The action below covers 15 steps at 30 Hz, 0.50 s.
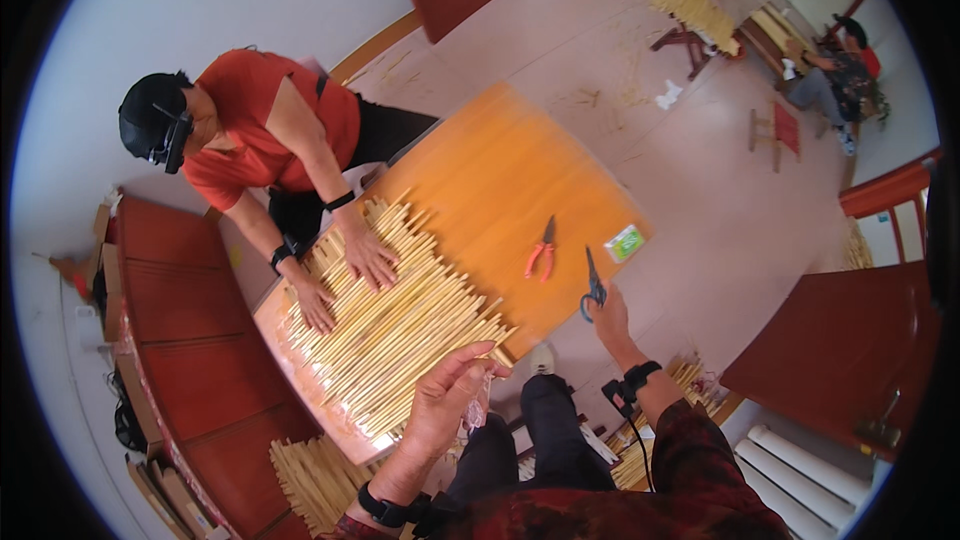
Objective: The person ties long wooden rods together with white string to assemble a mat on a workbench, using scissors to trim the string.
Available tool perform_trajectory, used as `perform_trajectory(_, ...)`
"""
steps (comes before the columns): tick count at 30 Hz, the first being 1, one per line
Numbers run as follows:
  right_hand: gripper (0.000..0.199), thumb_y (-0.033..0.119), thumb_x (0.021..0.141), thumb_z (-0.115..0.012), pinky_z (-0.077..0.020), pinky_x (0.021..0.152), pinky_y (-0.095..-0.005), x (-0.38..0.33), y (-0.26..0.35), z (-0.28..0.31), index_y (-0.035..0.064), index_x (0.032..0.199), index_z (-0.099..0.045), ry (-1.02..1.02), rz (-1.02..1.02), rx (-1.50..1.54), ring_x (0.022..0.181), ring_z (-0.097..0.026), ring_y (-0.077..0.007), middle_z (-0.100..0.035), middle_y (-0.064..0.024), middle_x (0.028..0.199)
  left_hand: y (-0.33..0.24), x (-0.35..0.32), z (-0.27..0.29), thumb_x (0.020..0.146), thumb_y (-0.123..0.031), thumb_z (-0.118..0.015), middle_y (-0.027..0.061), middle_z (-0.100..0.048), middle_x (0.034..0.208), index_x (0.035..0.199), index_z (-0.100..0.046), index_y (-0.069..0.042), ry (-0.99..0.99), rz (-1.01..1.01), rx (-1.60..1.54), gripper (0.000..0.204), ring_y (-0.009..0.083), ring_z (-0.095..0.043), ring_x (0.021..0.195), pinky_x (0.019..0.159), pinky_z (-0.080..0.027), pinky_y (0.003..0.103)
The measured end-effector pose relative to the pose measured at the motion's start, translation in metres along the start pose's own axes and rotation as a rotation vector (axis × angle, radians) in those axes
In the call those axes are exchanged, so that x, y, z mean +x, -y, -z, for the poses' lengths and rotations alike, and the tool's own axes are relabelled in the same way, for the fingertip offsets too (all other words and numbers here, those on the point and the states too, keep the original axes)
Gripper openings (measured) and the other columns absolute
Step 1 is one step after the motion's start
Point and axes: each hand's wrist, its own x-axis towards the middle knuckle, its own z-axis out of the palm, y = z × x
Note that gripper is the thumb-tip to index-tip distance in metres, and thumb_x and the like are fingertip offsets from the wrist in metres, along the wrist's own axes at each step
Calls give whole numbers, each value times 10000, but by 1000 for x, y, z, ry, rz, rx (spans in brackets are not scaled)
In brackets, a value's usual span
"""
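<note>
Gripping a pair of dark-handled metal scissors (592, 290) in my right hand (610, 315), I hold them just past the near edge of the orange wooden surface (500, 170), fingers closed through the handles. My left hand (450, 395) is curled shut on something small and pale I cannot make out, beside the near end of the wide mat of pale yellow straw stalks (400, 325). Much of the mat looks laid already; its ends remain ragged and untrimmed. Across from me, a person in a red shirt (260, 125) presses both palms on the stalks. Red-handled pliers (540, 258) lie nearby.
</note>
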Motion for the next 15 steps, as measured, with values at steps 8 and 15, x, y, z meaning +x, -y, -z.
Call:
perform_trajectory(8,476,125,736,-588,-405,764,-435,48,-13,-57,40,1161,-392,-66,106,-210,898,-486,-383,-478,-225,969,-8,1,14,912,-179,-384,100,-544,783,1131,-470,-28,-281,-10,-366,280,106,-414,413,372,-310,198)
perform_trajectory(15,476,121,749,-577,-408,789,-442,66,-36,-72,42,1172,-375,200,85,-653,922,-489,-374,-490,-219,988,-9,-4,31,906,-207,-416,49,-522,725,1101,-488,-49,-501,-63,-639,261,104,-415,445,397,-313,204)
